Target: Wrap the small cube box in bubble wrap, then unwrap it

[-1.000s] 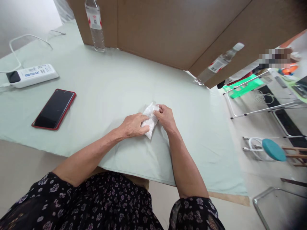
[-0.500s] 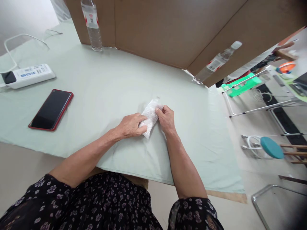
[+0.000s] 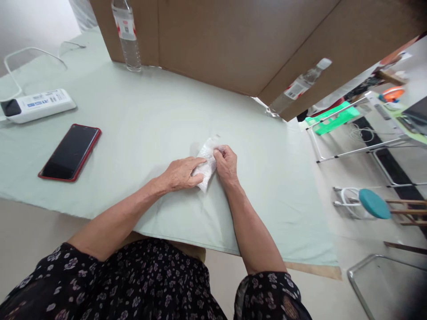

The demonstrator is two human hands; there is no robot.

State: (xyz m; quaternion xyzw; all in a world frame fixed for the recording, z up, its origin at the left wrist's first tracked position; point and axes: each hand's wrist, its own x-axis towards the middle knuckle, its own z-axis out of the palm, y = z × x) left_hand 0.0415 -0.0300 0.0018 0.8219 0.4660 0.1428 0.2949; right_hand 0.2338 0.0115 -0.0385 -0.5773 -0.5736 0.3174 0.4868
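A small white crinkled packet (image 3: 206, 165) lies on the pale green tablecloth (image 3: 147, 120) near the table's front edge. My left hand (image 3: 180, 173) rests on its left side with the fingers curled down over it. My right hand (image 3: 227, 164) grips its right edge, fingers pinched together. Both hands meet over the packet, so much of it is covered.
A red-cased phone (image 3: 70, 152) lies to the left, a white power strip (image 3: 36, 105) with cable beyond it. Two water bottles (image 3: 126, 35) (image 3: 296, 91) stand by brown cardboard walls (image 3: 233, 44). A teal stool (image 3: 373, 203) and metal frames are on the floor at right.
My right hand has slid a little left and closed tighter on the packet's edge. The packet now looks more folded and covered. My left hand has hardly moved.
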